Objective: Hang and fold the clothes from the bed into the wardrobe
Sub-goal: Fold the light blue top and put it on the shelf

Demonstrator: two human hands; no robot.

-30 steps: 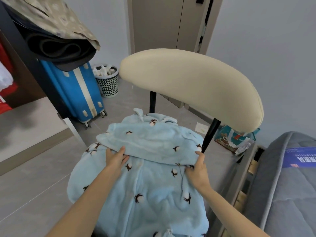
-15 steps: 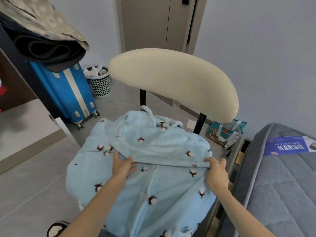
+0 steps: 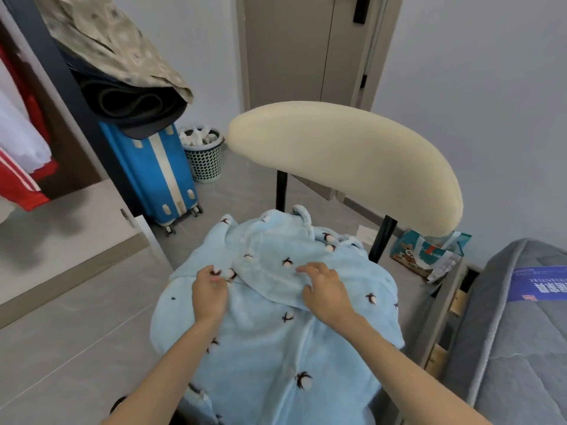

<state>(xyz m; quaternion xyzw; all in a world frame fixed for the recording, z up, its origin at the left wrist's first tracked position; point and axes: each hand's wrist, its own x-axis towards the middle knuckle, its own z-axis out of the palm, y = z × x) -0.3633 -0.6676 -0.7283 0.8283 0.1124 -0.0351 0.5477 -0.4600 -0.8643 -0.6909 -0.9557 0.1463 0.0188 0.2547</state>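
Head view: the pale blue fleece garment (image 3: 276, 326) lies over the chair (image 3: 346, 161) seat, long axis running toward the backrest. Left hand (image 3: 210, 294) pinches fabric at the folded flap's left corner; right hand (image 3: 326, 291), fingers spread, presses the flap, nearer its middle.

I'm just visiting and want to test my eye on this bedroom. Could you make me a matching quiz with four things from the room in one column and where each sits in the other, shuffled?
Things:
1. robe
2. suitcase
3. basket
4. mattress

Places:
A. far right edge of the view
B. on the floor by the door frame, right of the suitcase
C. spread over the chair seat, under both hands
D. upright under the pile of dark and beige cloth

Pairs: 1-C, 2-D, 3-B, 4-A
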